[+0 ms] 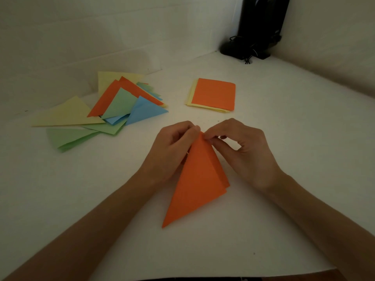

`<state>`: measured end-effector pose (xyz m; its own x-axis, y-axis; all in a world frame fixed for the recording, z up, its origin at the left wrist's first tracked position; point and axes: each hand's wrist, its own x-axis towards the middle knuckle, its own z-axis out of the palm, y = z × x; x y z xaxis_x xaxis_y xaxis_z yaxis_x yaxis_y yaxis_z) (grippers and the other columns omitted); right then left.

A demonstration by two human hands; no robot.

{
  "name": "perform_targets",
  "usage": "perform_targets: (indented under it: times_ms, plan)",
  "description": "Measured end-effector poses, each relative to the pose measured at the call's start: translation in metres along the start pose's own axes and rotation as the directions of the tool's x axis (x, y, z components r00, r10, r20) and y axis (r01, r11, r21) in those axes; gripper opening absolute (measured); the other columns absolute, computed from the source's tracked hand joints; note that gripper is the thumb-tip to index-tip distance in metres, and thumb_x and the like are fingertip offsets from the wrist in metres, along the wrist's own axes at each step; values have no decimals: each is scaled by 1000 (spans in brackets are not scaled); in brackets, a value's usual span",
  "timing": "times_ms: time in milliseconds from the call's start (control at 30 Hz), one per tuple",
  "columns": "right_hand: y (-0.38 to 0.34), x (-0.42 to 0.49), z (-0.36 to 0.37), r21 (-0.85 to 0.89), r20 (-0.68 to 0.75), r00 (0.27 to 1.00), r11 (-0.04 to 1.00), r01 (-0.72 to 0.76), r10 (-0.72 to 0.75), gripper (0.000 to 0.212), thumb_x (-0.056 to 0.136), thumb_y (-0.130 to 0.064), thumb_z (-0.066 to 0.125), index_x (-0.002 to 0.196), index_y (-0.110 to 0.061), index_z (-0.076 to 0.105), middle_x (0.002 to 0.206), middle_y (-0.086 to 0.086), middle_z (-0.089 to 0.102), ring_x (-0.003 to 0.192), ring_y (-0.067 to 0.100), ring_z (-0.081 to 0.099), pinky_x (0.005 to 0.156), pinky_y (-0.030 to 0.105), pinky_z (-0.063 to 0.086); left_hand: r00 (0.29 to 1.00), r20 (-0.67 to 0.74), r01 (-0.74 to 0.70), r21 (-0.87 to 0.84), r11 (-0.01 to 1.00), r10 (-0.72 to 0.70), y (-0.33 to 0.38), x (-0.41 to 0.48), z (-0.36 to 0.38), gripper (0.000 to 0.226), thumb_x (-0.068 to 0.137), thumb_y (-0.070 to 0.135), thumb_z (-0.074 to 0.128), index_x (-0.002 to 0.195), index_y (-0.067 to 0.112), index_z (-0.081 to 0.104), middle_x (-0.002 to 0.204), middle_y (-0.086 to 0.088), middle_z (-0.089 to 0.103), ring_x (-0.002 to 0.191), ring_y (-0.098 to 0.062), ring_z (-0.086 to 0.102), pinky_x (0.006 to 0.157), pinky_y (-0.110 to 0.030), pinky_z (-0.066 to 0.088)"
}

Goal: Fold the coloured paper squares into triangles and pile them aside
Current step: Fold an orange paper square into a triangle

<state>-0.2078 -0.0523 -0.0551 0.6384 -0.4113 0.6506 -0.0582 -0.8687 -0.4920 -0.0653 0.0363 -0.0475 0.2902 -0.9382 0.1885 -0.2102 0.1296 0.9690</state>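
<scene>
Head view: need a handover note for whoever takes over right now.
Hands: left hand and right hand both pinch the far corner of the orange sheet, which is folded over into a triangle with its layers not quite lined up.
Done: pile of triangles at far left.
Left: crease this sheet and pile it, then fold the stack of squares, orange on top, yellow beneath.

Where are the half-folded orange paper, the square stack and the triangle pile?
half-folded orange paper (197,179): head view, middle of top flap.
square stack (214,93): head view, centre of top orange sheet.
triangle pile (121,102): head view, green triangle on top.
</scene>
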Motion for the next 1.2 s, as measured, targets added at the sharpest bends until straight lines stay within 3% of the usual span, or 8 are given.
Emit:
perform_targets:
  times_ms: [167, 233, 367, 633, 733, 833, 1033, 1200]
  plan:
    - [-2, 2, -2, -28, 30, 999, 999, 21, -20, 15, 89, -11, 56, 93, -5, 70, 88, 2, 68, 84, 10, 60, 78, 23, 48, 997, -1, -71, 112, 991, 71, -3, 2, -2, 24, 89, 29, 49, 67, 24, 58, 57, 15, 52, 56, -1, 46, 56, -13, 36]
    - [-6, 3, -4, 106, 58, 988, 984, -146, 141, 13, 89, -14, 57, 95, -10, 68, 89, -2, 67, 85, 8, 60, 78, 19, 46, 996, -3, -84, 140, 987, 86, -5, 3, -3, 23, 88, 29, 50, 69, 19, 58, 58, 14, 52, 56, -1, 47, 56, -13, 36]
    - [-14, 8, -7, 452, 208, 876, 752, -480, 434, 10, 92, -12, 57, 91, -4, 62, 78, -4, 63, 71, 3, 58, 65, 14, 44, 991, 40, -133, 186, 974, 128, -5, 3, -2, 21, 89, 28, 49, 72, 19, 59, 60, 14, 53, 57, -1, 48, 56, -13, 36]
    - [-11, 10, -4, 362, 284, 836, 755, -547, 470, 16, 91, -8, 58, 77, -14, 61, 66, -6, 59, 61, 8, 53, 61, 24, 44, 970, 63, -241, 358, 902, 234, -7, 0, 0, 19, 92, 22, 47, 76, 15, 56, 61, 12, 50, 59, -1, 47, 57, -10, 34]
    - [-11, 11, -5, 453, 268, 782, 643, -617, 563, 11, 88, -9, 61, 79, -9, 66, 69, 5, 63, 64, 15, 55, 65, 29, 45, 968, 13, -237, 365, 900, 250, -8, 1, 2, 24, 92, 23, 46, 78, 7, 57, 64, 6, 52, 62, -6, 49, 57, -12, 35]
    - [-10, 10, -6, 508, 322, 725, 535, -675, 609, 12, 88, -12, 61, 81, -3, 66, 75, 16, 62, 70, 26, 55, 69, 36, 45, 971, -23, -215, 346, 913, 237, -8, 1, 4, 26, 92, 26, 46, 80, 6, 58, 66, 2, 54, 63, -8, 48, 57, -13, 36]
    - [-11, 12, -8, 438, 258, 767, 636, -635, 588, 11, 88, -10, 62, 77, -8, 65, 65, -1, 62, 60, 9, 55, 60, 22, 45, 993, 8, -120, 210, 970, 121, -8, 6, -3, 8, 85, 27, 57, 81, 24, 63, 69, 15, 60, 65, -3, 55, 60, -17, 45]
    - [-17, 13, -9, 444, 380, 669, 508, -738, 639, 22, 80, -28, 68, 95, -13, 63, 75, 2, 71, 65, 13, 66, 58, 22, 52, 990, -131, -35, 100, 994, 48, -6, 7, -5, 12, 89, 10, 61, 81, 19, 62, 69, 6, 62, 56, -2, 56, 49, -18, 45]
